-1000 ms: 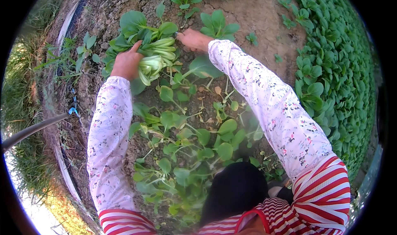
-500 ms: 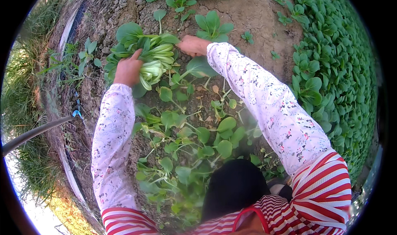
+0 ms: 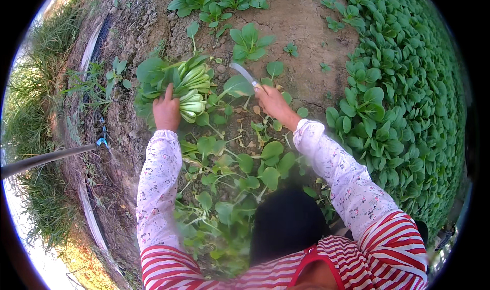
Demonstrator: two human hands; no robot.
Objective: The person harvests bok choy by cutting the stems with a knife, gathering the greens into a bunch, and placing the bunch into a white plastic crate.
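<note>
My left hand (image 3: 166, 111) rests on a pile of cut leafy green plants with pale stalks (image 3: 179, 86) lying on the soil, its fingers on the leaves. My right hand (image 3: 273, 102) is closed around the handle of a knife (image 3: 244, 73), whose curved blade points up and to the left. The blade hangs just above a broad leaf (image 3: 238, 86) beside the pile. Both arms wear pale flowered sleeves.
Loose cut leaves (image 3: 240, 167) litter the ground in front of me. A dense bed of green plants (image 3: 403, 101) fills the right side. Bare soil (image 3: 301, 24) with a few seedlings lies ahead. A pipe (image 3: 46, 158) and grass border the left.
My right hand has drawn back to the right, away from the pile, and the knife blade is now in plain sight. My left hand has stayed on the pile.
</note>
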